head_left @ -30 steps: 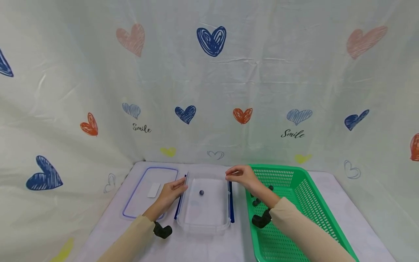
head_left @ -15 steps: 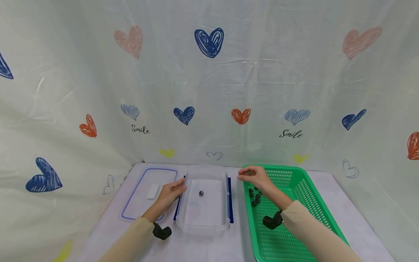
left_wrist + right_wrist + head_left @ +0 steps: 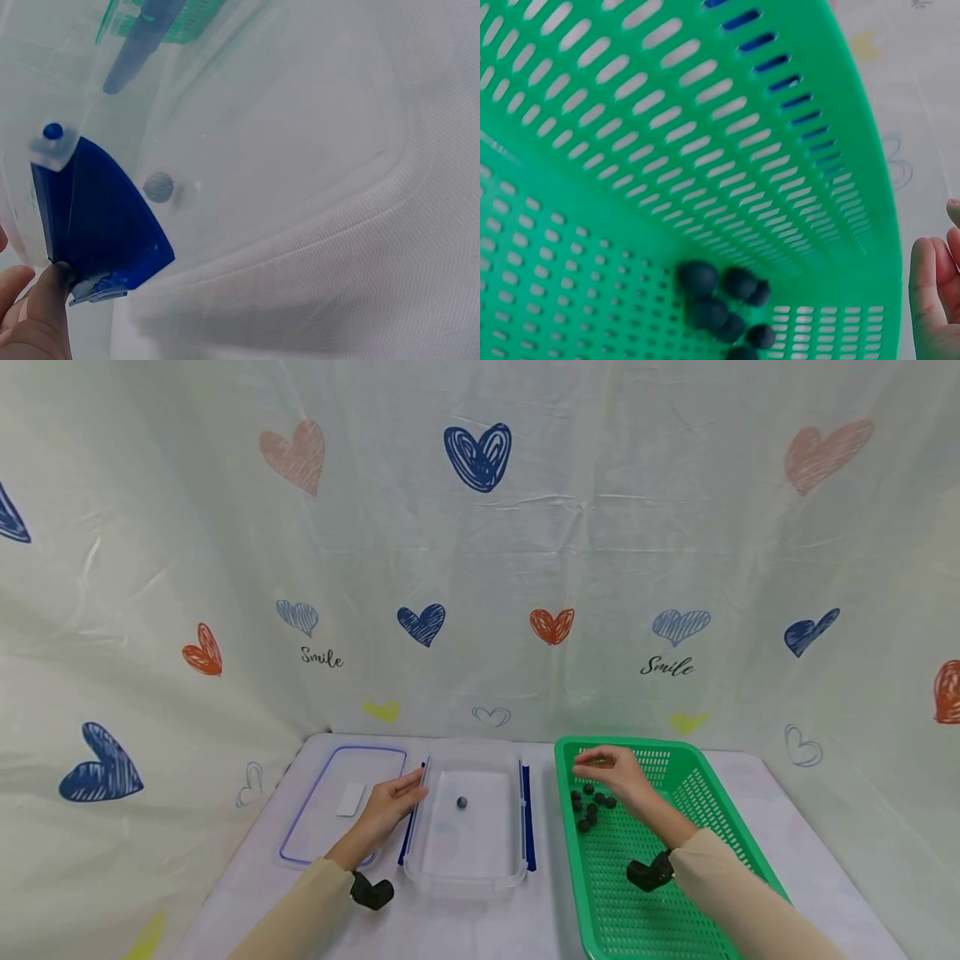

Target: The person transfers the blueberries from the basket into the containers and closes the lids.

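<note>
In the head view, my left hand [image 3: 390, 806] holds the left side of a clear plastic box [image 3: 467, 887], its fingertips at the rim. The left wrist view shows a finger against the box's blue side latch [image 3: 105, 225], which hangs down. One blueberry [image 3: 462, 802] lies on the box floor. My right hand [image 3: 611, 768] hovers over the far left part of a green plastic basket [image 3: 720, 785], thumb and fingers apart with nothing between them. Below it, several blueberries [image 3: 709, 311] lie in a cluster on the basket floor by the wall.
A clear lid [image 3: 318, 810] with a blue seal lies on the table left of the box, a small white rectangle [image 3: 351, 799] on it. A second blue latch [image 3: 530, 827] hangs along the box's right side. Behind the table hangs a heart-patterned curtain [image 3: 480, 552].
My right hand has moved right, from the box's far right corner to over the green basket, so more blueberries show there. The left hand has stayed on the box.
</note>
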`<state>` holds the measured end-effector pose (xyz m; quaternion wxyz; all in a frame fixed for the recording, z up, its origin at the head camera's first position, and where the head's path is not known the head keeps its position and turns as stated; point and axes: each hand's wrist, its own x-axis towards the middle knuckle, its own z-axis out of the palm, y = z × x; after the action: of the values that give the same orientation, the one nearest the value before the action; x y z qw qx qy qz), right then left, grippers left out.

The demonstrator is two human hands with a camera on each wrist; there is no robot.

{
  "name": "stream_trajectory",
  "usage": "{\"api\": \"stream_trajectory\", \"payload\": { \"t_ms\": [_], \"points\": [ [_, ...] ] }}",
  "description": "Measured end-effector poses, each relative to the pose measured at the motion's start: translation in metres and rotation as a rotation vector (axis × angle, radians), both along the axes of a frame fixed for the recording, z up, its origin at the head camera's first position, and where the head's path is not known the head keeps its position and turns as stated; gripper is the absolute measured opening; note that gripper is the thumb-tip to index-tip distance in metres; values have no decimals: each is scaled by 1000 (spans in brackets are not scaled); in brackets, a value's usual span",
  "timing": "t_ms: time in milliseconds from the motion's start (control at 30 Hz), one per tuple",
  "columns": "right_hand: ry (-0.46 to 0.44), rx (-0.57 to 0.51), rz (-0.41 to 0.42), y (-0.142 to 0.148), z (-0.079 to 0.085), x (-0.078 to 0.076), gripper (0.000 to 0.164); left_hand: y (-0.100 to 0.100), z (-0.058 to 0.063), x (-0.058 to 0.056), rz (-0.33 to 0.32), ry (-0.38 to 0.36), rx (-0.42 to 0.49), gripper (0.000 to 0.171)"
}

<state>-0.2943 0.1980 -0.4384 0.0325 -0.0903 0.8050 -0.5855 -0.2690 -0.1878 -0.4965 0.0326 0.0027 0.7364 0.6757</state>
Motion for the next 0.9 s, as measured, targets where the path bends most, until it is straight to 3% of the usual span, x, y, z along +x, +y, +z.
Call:
{"api": "stream_trajectory", "payload": {
  "t_ms": [300, 900],
  "points": [
    [-2, 19, -62, 21, -16, -1, 38, 1, 1, 0, 5, 20, -1, 53],
    [25, 96, -224, 46, -43, -9, 35, 1, 0, 0, 20, -22, -3, 56]
  ]
}}
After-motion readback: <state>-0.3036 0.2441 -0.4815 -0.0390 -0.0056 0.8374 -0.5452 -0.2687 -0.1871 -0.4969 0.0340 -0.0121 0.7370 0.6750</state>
